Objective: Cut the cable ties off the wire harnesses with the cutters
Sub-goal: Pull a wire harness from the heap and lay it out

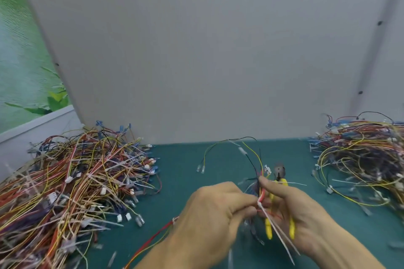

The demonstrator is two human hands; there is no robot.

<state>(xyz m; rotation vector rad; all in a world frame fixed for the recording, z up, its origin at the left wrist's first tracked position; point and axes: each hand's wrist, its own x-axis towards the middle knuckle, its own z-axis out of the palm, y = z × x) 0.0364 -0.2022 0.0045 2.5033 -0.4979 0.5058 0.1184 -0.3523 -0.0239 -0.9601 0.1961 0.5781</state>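
Observation:
My left hand [215,214] pinches a wire harness [255,159] of red, yellow and black wires above the green mat. My right hand [297,209] grips the yellow-handled cutters [281,183], jaws pointing away from me, while its thumb and forefinger also pinch the same bundle. A white cable tie [276,230] wraps the bundle between the two hands, its long tails trailing toward me. Loose wire ends with clear terminals arc upward past the cutters.
A large heap of tied harnesses [70,183] covers the left of the green mat [179,181]. Another heap [363,159] lies at the right. Cut tie scraps are scattered on the mat. A grey panel [196,50] closes the back.

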